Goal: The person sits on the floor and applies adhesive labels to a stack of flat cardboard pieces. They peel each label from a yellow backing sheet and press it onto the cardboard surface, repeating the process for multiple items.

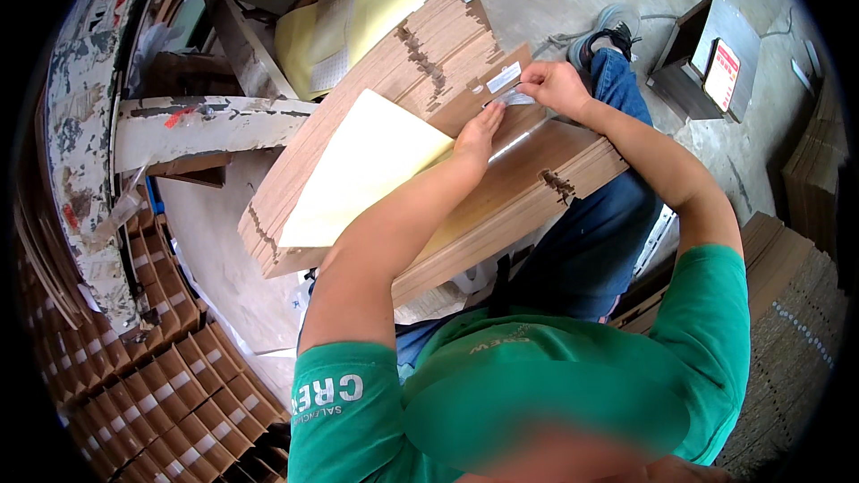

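A stack of brown flat boards (586, 170) rests across my lap. Another brown stack (295, 170) with dark ragged marks along its edges leans beyond it. Fingers stretched, my left hand (479, 136) lies on the boards, its fingertips beside a small white label (516, 98). At the label's other side, my right hand (557, 88) is closed with thumb and fingers pinched at its edge. A second white label (504, 78) sits on the board just past my fingertips. Under my left forearm lies a pale yellow sheet (367, 170).
A worn metal frame (210, 130) with chipped paint stands at the left. Beyond the boards lie yellow sheets (380, 13). A metal box (702, 58) bearing a red-and-white card is on the floor at right. Divided brown trays (170, 385) fill the lower left; brown stacks (778, 331) stand lower right.
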`<state>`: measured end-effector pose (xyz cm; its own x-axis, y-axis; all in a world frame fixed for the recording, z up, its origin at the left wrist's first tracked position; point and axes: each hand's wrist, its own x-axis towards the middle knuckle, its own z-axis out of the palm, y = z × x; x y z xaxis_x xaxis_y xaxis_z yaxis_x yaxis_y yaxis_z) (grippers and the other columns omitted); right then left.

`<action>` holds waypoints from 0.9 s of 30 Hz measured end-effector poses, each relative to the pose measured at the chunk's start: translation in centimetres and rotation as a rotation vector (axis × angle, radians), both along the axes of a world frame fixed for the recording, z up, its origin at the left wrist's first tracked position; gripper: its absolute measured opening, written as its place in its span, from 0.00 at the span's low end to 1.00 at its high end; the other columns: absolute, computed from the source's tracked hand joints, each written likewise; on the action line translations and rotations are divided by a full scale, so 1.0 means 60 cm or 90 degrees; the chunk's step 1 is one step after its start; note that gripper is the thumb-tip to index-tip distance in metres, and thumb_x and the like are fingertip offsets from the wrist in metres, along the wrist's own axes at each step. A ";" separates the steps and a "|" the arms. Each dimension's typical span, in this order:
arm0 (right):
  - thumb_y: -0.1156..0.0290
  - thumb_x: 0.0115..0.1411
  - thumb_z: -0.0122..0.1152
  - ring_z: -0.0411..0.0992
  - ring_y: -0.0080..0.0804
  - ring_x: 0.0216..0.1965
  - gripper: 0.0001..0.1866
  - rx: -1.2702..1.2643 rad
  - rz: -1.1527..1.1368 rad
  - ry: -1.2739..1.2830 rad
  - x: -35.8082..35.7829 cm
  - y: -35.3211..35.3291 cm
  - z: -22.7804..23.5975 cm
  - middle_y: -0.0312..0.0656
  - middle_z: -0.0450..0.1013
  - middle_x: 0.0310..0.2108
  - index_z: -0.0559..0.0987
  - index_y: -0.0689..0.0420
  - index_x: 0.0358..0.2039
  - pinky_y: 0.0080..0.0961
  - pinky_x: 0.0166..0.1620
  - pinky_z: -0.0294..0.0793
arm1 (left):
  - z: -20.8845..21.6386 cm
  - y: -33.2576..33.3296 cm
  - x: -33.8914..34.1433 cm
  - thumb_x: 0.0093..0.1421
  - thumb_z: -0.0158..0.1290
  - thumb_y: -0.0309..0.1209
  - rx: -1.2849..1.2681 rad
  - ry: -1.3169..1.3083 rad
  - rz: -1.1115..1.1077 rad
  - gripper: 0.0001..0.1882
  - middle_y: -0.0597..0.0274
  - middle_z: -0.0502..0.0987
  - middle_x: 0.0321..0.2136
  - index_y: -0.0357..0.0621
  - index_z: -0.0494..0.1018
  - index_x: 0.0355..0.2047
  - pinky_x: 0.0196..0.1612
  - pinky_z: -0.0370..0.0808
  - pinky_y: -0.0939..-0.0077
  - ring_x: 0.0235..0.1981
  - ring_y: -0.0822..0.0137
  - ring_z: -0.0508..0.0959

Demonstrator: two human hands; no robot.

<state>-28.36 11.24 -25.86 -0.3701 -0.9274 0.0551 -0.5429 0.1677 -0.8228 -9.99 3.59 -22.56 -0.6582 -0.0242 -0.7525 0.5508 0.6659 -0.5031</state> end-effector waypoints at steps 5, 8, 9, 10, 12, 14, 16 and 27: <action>0.66 0.51 0.61 0.73 0.33 0.23 0.08 0.007 -0.076 0.265 -0.032 0.004 0.036 0.44 0.74 0.24 0.78 0.56 0.28 0.25 0.29 0.71 | 0.009 0.001 0.051 0.62 0.39 0.40 0.026 -0.067 0.124 0.24 0.54 0.43 0.65 0.48 0.61 0.58 0.64 0.37 0.57 0.65 0.54 0.41; 0.65 0.53 0.61 0.73 0.24 0.27 0.12 -0.140 -0.117 -0.170 -0.083 0.016 -0.021 0.41 0.76 0.28 0.77 0.59 0.34 0.22 0.31 0.71 | 0.082 0.009 0.090 0.61 0.41 0.37 0.107 -0.058 0.363 0.23 0.51 0.54 0.60 0.47 0.64 0.56 0.59 0.53 0.61 0.61 0.54 0.54; 0.65 0.53 0.61 0.72 0.23 0.28 0.13 -0.131 -0.111 -0.213 -0.072 0.008 -0.009 0.39 0.76 0.28 0.77 0.59 0.36 0.21 0.31 0.71 | 0.110 0.001 0.114 0.60 0.42 0.36 0.143 -0.044 0.466 0.22 0.50 0.59 0.58 0.47 0.65 0.55 0.57 0.60 0.62 0.59 0.54 0.60; 0.65 0.53 0.61 0.72 0.22 0.29 0.14 -0.121 -0.105 -0.257 -0.053 -0.003 0.022 0.38 0.76 0.28 0.76 0.60 0.37 0.20 0.32 0.70 | 0.179 -0.005 0.125 0.58 0.44 0.33 0.173 -0.048 0.530 0.19 0.50 0.67 0.50 0.45 0.68 0.50 0.48 0.67 0.64 0.51 0.54 0.68; 0.65 0.53 0.63 0.70 0.19 0.30 0.16 -0.079 -0.074 -0.305 -0.017 -0.014 0.085 0.35 0.75 0.28 0.76 0.62 0.38 0.17 0.34 0.69 | 0.261 -0.025 0.208 0.54 0.47 0.28 0.262 0.143 0.573 0.11 0.52 0.76 0.34 0.43 0.72 0.38 0.34 0.74 0.64 0.35 0.54 0.77; 0.65 0.52 0.64 0.69 0.19 0.30 0.16 -0.025 -0.127 -0.266 -0.028 -0.017 0.081 0.35 0.75 0.28 0.77 0.62 0.37 0.17 0.34 0.68 | 0.324 -0.038 0.303 0.53 0.48 0.27 0.316 0.393 0.589 0.04 0.50 0.76 0.25 0.42 0.71 0.27 0.30 0.72 0.58 0.28 0.51 0.76; 0.64 0.50 0.66 0.69 0.19 0.31 0.15 0.033 -0.172 -0.340 -0.029 -0.018 0.094 0.34 0.75 0.29 0.78 0.61 0.34 0.15 0.35 0.67 | 0.401 -0.030 0.387 0.55 0.48 0.30 0.268 0.505 0.693 0.07 0.45 0.73 0.21 0.39 0.70 0.27 0.29 0.70 0.57 0.27 0.48 0.75; 0.63 0.61 0.53 0.69 0.30 0.48 0.22 0.055 -0.144 -0.345 -0.066 -0.004 0.035 0.43 0.72 0.45 0.69 0.61 0.52 0.23 0.49 0.67 | 0.544 0.131 0.994 0.60 0.50 0.36 -0.148 1.732 0.911 0.12 0.71 0.68 0.17 0.41 0.70 0.23 0.23 0.62 0.84 0.21 0.80 0.64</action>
<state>-32.31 11.01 -23.76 -0.5133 -0.8146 -0.2700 0.0086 0.3097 -0.9508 49.65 11.46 10.10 0.6671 -0.5634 0.4874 -0.6410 -0.1008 0.7609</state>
